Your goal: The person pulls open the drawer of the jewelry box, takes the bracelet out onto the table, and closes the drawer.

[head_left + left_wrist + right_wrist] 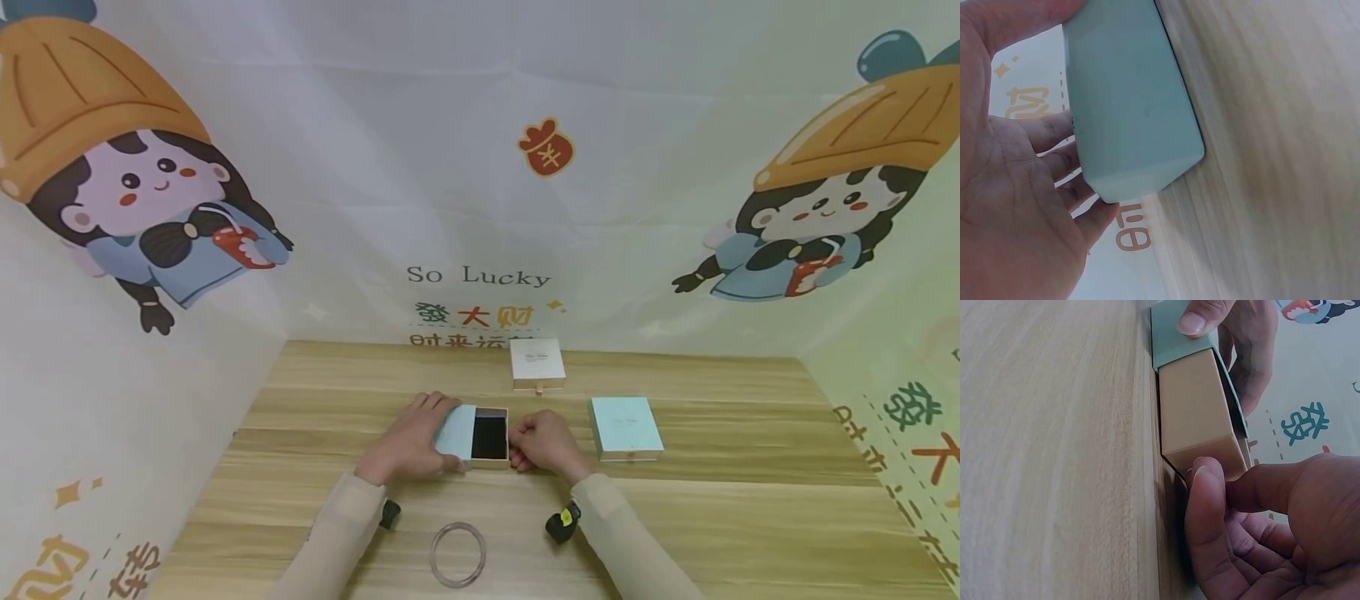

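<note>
A light blue box sleeve (456,432) lies on the table with its tan drawer (1194,406) pulled partway out to the right, and black lining (490,437) shows inside. My left hand (415,437) grips the sleeve, thumb on the near side and fingers on the far side; in the left wrist view the hand (1029,181) wraps round the pale green-blue sleeve (1129,100). My right hand (546,442) pinches at the drawer's right end; the right wrist view shows thumb and finger of this hand (1260,531) together at the end face. What they pinch is hidden.
A clear bangle (432,557) lies near the front edge, between the forearms. Behind the open box stands a white box (537,360) with a small tab. To the right is a closed light blue box (626,425). A printed cloth wall (637,275) rises behind the wooden table (720,425).
</note>
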`<state>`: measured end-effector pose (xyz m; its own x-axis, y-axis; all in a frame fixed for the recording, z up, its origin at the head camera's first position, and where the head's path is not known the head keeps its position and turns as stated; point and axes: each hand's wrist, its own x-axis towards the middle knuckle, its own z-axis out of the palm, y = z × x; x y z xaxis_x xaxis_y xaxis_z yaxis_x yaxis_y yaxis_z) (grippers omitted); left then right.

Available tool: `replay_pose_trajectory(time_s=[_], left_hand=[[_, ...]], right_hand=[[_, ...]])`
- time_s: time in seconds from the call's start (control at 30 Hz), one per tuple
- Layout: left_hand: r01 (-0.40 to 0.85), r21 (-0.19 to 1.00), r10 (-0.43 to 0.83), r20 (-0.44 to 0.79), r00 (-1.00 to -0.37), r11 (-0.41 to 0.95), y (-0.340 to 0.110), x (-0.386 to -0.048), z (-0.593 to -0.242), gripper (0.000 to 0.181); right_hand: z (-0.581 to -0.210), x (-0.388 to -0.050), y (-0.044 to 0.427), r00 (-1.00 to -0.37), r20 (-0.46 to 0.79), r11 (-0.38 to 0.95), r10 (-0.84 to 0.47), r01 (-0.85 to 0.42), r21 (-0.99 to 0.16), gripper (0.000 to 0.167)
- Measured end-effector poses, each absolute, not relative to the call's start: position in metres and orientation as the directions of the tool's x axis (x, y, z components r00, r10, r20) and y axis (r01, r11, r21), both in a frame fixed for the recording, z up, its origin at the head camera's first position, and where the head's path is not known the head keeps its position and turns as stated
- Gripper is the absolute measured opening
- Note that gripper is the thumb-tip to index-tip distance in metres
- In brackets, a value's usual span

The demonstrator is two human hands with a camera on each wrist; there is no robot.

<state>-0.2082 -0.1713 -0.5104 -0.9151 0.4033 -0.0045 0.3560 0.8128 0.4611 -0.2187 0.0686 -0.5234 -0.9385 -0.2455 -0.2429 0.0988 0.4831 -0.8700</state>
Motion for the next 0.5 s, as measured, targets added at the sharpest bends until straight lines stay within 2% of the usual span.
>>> replay_pose_trajectory(time_s=[0.5], left_hand=[[0.363,0.452,0.410,-0.006,-0.912,0.815,-0.1713,-0.2092,-0.5111,0.095]], right_hand=[[-0.5234,-0.2165,0.0650,-0.944,-0.200,0.477,-0.264,0.052,-0.877,0.025]])
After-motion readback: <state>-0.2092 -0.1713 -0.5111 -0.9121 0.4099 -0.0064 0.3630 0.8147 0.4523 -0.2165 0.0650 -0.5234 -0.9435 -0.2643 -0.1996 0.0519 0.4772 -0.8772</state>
